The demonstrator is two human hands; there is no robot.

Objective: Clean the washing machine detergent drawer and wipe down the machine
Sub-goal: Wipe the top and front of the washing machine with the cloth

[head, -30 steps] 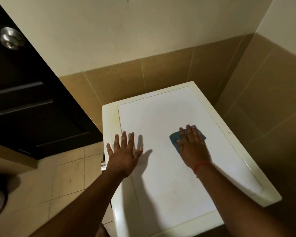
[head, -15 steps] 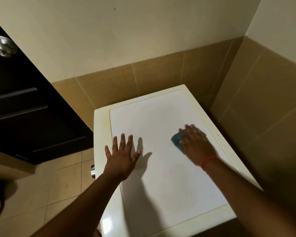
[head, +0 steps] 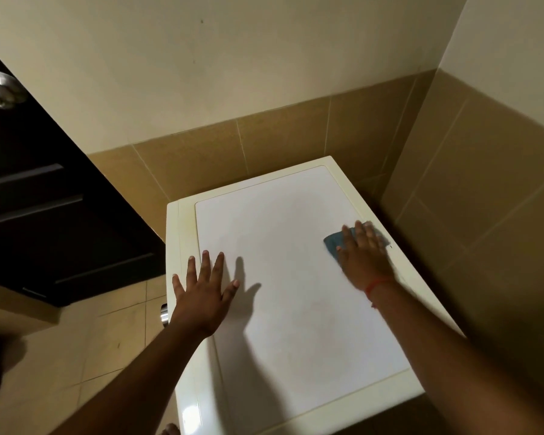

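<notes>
The right hand (head: 363, 257) is pressing the blue cloth (head: 333, 243) flat against the machine (head: 296, 309) top, fingers straight, and is sliding it outward: a second ago the cloth was nearer the middle, now it is reaching the right edge. The left hand (head: 203, 293) is resting spread and empty near the left edge, bracing as before. The top is likely getting wiped across; the drawer is not showing here.

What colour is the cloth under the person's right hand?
Blue: the cloth shows under the right hand in the head view.
</notes>
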